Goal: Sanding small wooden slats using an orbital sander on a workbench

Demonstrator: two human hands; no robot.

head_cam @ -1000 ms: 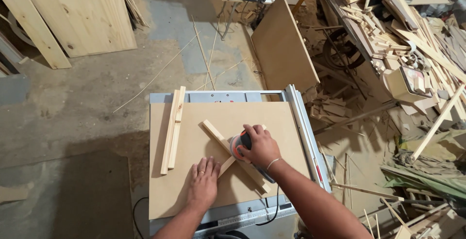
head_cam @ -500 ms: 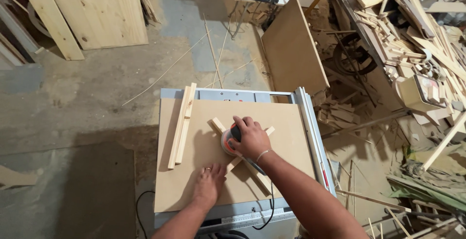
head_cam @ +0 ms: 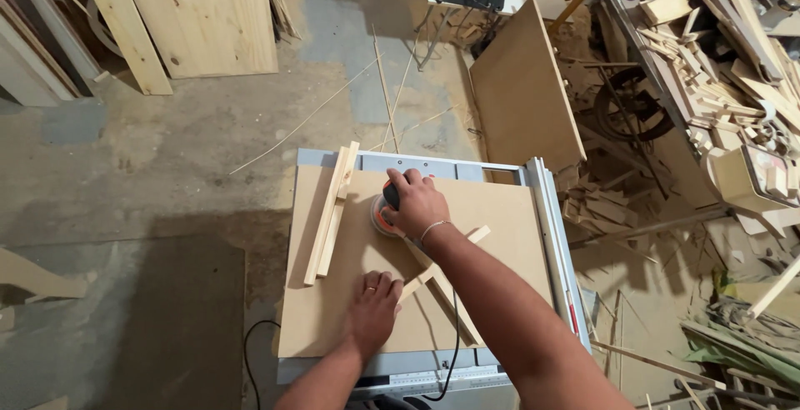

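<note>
My right hand (head_cam: 417, 202) grips a round power sander (head_cam: 385, 210) with an orange pad, pressed on the far end of a crossed wooden strip piece (head_cam: 442, 281) lying on a brown board (head_cam: 500, 218). My left hand (head_cam: 373, 306) rests flat on the board, its fingers against the near end of the strip piece. The sander's black cord (head_cam: 454, 352) runs down toward the near edge. Much of the strip piece is hidden under my right forearm.
Two long wooden strips (head_cam: 329, 214) lie side by side on the board's left part. The board sits on a grey metal table (head_cam: 550, 235). A brown panel (head_cam: 521, 93) leans behind it. Scrap wood piles (head_cam: 708, 52) fill the right; plywood sheets (head_cam: 200, 18) lean at far left.
My right hand has pushed the sander away from me along the strip, toward the far edge of the board. My left hand stayed near the strip's near end.
</note>
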